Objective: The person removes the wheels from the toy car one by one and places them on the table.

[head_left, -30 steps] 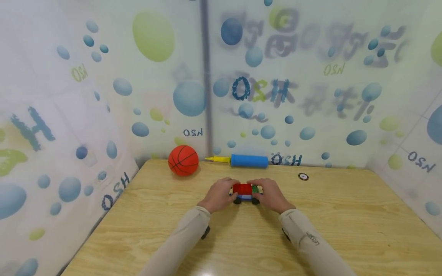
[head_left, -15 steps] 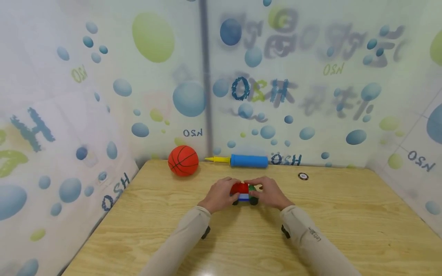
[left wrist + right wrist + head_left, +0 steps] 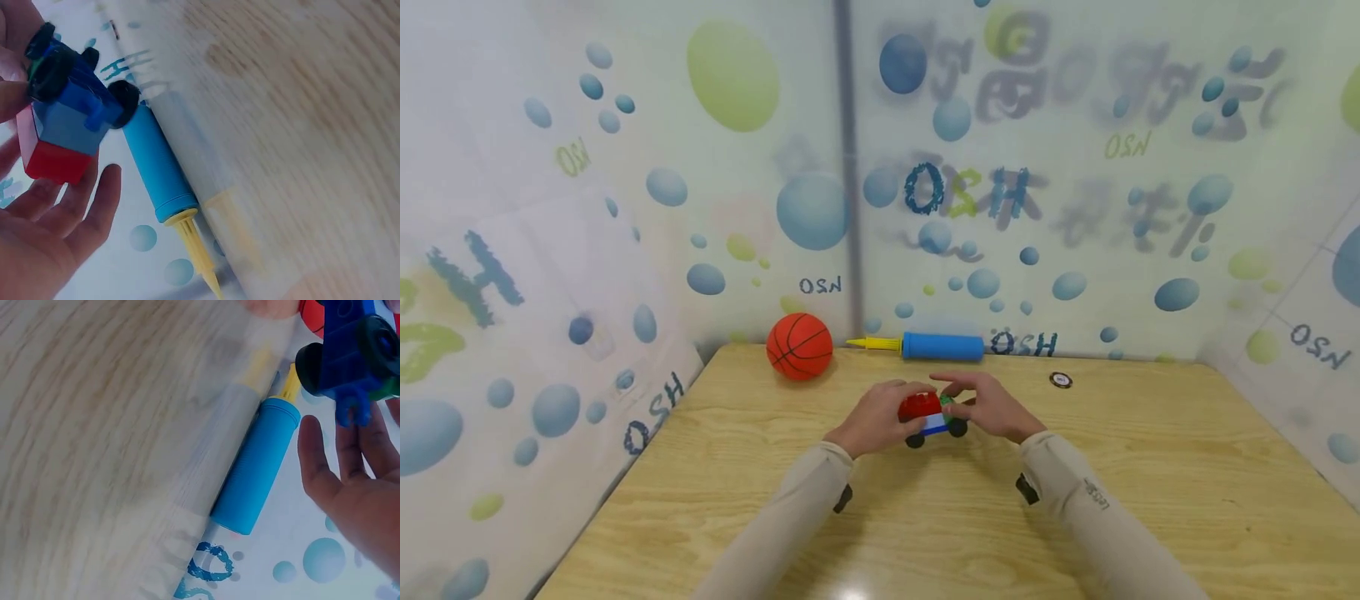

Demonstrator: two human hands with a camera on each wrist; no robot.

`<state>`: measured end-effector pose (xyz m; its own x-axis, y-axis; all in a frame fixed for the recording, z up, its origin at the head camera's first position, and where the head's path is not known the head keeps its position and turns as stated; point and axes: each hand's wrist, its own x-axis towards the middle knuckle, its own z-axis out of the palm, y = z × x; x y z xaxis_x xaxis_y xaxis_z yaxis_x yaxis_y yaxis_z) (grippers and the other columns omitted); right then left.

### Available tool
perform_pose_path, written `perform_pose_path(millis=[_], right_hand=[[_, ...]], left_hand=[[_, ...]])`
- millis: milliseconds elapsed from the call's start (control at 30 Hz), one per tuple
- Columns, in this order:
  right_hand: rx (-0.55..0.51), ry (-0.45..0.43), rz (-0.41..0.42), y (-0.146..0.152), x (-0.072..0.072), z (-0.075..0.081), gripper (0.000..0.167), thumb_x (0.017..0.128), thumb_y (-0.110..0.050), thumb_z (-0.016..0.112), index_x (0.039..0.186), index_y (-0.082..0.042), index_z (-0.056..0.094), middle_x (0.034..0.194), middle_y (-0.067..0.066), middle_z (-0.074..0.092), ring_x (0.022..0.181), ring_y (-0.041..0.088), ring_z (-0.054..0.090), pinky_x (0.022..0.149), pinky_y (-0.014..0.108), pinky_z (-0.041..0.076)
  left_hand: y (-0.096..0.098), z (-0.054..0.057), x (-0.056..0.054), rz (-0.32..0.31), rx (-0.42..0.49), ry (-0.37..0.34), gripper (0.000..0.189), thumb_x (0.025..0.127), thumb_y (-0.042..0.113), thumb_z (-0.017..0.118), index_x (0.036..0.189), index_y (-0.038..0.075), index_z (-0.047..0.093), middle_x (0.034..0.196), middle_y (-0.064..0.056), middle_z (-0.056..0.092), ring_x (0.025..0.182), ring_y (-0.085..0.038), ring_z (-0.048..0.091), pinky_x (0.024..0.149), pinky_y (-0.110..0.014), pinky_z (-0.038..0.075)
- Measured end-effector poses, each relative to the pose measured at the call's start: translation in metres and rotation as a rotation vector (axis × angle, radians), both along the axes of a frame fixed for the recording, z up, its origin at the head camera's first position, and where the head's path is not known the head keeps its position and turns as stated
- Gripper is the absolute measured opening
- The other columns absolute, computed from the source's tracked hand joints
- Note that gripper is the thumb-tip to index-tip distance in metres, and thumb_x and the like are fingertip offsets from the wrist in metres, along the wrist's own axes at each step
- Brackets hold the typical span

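Left hand pinches the tilted truck; right hand half-curled beside it, hold unclear; likely mid-handling, needing steady support.

Head view bright, evenly lit; small glare spot at the near edge of the tabletop, soft shadows beside the sleeves. Wrist views softer, bluish; toy vehicle's underside dark, pump's reflection hazy.

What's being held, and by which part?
The toy truck, by its red-and-blue rear, in the left hand. Right hand is at the green front; grip unclear.
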<state>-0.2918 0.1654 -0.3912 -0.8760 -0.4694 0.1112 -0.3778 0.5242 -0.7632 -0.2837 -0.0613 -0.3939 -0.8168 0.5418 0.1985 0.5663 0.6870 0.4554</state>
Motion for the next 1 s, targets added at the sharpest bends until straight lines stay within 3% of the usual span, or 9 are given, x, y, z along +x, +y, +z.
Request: perform_pose_path(millis=[400, 600, 700, 867, 1000], right_hand=[[-0.055, -0.089, -0.007, -0.001, -0.001, 0.002, 0.048, 0.099, -0.017, 0.064, 0.145, -0.013, 0.051, 0.121, 0.013, 0.068, 0.115, 0.028, 0.064, 0.104, 0.057, 0.048], [-0.048, -0.107, -0.005, -0.008, 0.0, 0.007, 0.044, 0.098, -0.021, 0.065, 0.141, -0.015, 0.056, 0.121, 0.011, 0.067, 0.115, 0.026, 0.062, 0.102, 0.055, 0.049], [-0.049, -0.105, 0.012, -0.009, 0.002, 0.009, 0.043, 0.099, -0.024, 0.064, 0.141, -0.016, 0.056, 0.128, 0.012, 0.064, 0.12, 0.029, 0.06, 0.101, 0.055, 0.049], [-0.054, -0.088, 0.0, -0.004, 0.005, 0.008, 0.047, 0.102, -0.034, 0.058, 0.145, -0.015, 0.052, 0.144, 0.014, 0.057, 0.132, 0.035, 0.054, 0.107, 0.059, 0.045], [-0.086, -0.046, -0.063, 0.002, 0.009, 0.006, 0.049, 0.103, -0.035, 0.055, 0.145, -0.011, 0.052, 0.142, 0.015, 0.059, 0.131, 0.036, 0.054, 0.106, 0.057, 0.047]], left_hand=[[0.0, -0.002, -0.004, -0.099, 0.133, -0.142, 0.047, 0.096, 0.028, 0.068, 0.141, 0.025, 0.056, 0.133, -0.003, 0.065, 0.111, -0.018, 0.061, 0.093, -0.032, 0.056], [-0.001, -0.002, -0.004, -0.163, 0.169, -0.159, 0.045, 0.096, 0.023, 0.068, 0.14, 0.025, 0.058, 0.125, -0.002, 0.069, 0.096, -0.013, 0.063, 0.082, -0.022, 0.054], [-0.001, -0.004, -0.004, -0.179, 0.201, -0.162, 0.045, 0.096, 0.021, 0.068, 0.14, 0.024, 0.058, 0.126, -0.002, 0.068, 0.098, -0.015, 0.063, 0.083, -0.022, 0.054], [-0.004, -0.008, -0.003, -0.146, 0.274, -0.177, 0.046, 0.097, 0.02, 0.066, 0.142, 0.025, 0.056, 0.14, -0.002, 0.062, 0.109, -0.019, 0.062, 0.094, -0.032, 0.055], [-0.008, -0.009, -0.002, -0.116, 0.35, -0.243, 0.048, 0.1, 0.021, 0.063, 0.145, 0.032, 0.052, 0.139, -0.002, 0.061, 0.111, -0.019, 0.064, 0.093, -0.037, 0.057]])
